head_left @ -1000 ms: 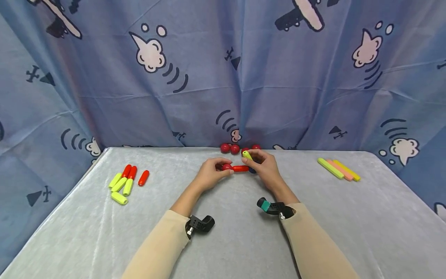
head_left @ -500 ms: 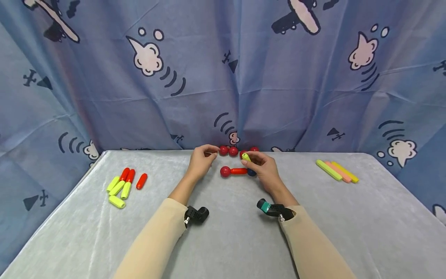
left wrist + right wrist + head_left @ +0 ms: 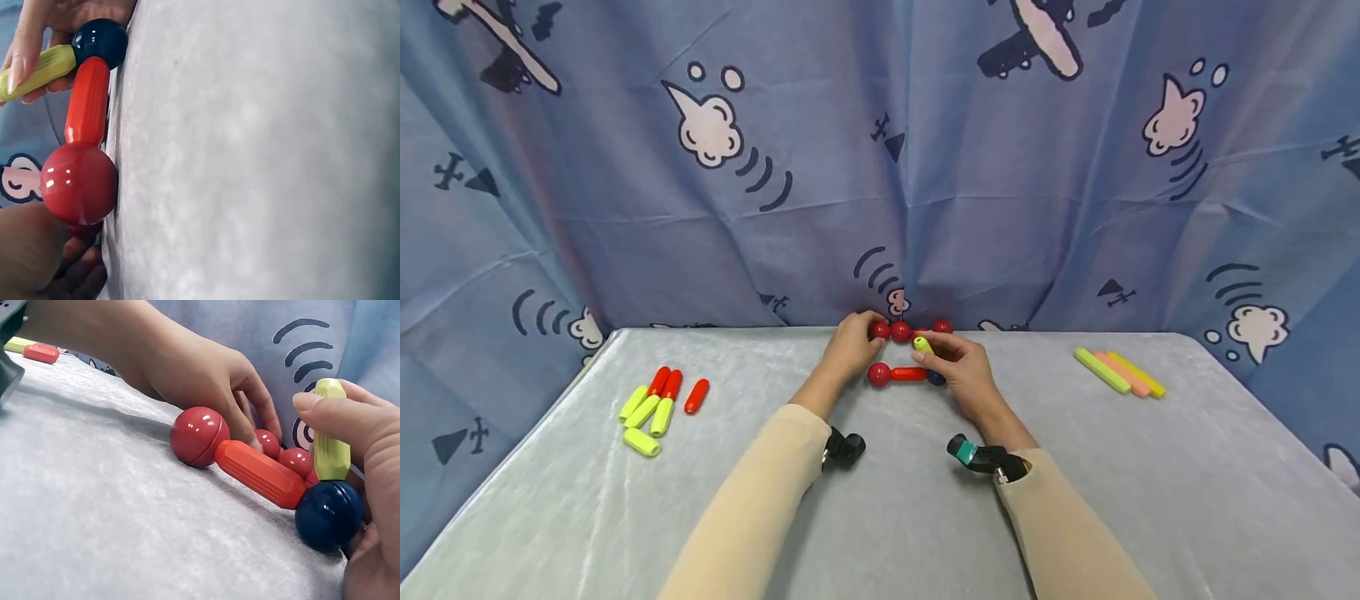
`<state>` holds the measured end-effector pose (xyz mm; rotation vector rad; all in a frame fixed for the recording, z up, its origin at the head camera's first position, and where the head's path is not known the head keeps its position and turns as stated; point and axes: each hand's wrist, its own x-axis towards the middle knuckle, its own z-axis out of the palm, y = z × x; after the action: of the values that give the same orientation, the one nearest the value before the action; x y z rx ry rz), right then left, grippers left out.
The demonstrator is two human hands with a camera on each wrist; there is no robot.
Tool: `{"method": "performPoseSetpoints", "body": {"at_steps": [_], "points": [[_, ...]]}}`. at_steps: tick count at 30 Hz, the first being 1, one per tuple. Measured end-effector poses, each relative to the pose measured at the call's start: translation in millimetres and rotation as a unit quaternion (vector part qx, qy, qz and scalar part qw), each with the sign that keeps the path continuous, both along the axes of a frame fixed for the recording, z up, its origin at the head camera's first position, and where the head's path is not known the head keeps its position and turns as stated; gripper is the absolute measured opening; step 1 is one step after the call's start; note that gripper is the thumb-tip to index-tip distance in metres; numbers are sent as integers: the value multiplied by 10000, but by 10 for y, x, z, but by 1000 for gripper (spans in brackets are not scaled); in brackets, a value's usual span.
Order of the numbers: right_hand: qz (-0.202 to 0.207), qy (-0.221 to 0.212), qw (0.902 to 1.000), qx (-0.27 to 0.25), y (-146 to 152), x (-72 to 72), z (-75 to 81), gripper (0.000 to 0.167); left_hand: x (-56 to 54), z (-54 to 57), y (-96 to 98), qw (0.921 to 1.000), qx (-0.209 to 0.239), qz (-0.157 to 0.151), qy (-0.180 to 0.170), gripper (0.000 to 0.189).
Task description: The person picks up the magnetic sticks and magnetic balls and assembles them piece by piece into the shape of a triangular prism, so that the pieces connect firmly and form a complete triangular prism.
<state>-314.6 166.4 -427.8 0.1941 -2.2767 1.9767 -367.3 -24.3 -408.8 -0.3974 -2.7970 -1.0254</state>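
Note:
My right hand (image 3: 966, 375) pinches a short yellow-green rod (image 3: 331, 434) that stands upright on a dark blue ball (image 3: 329, 515). From the same ball a red rod (image 3: 262, 475) runs sideways along the cloth to a larger-looking red ball (image 3: 200, 436). Behind this joined piece, my left hand (image 3: 850, 350) has its thumb and fingers around the leftmost red ball (image 3: 880, 331) of the back row. In the left wrist view that grasp is mostly hidden behind the near red ball (image 3: 79, 183).
More red balls (image 3: 901, 332) line the table's back edge against the blue curtain (image 3: 775, 267). Several short rods lie at left, including a loose red rod (image 3: 697, 397) and a yellow-green rod (image 3: 642, 442). At right lie three longer sticks, one orange-pink (image 3: 1122, 374).
My left hand has let go of the red ball on the joined piece, moved back, and taken hold of a red ball in the back row. My right hand keeps the yellow-green rod.

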Motion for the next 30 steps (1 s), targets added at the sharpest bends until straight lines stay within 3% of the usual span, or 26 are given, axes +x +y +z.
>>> {"method": "performPoseSetpoints", "body": {"at_steps": [3, 8, 15, 21, 30], "points": [[-89, -78, 9999, 11, 44, 29, -21, 45, 6, -38, 36, 9997, 185, -59, -141, 29], [-125, -103, 9998, 136, 52, 32, -15, 47, 17, -56, -10, 9954, 924, -70, -235, 29], [-61, -30, 9998, 175, -5, -4, -6, 46, 210, 56, -70, 9701, 2390, -336, -241, 37], [-83, 98, 9998, 174, 2, -27, -5, 43, 395, 168, 2, 9617, 2664, -622, -168, 41], [-22, 175, 9998, 103, -22, -26, -27, 39, 466, 108, 41, 9565, 2851, -593, -159, 39]]}}
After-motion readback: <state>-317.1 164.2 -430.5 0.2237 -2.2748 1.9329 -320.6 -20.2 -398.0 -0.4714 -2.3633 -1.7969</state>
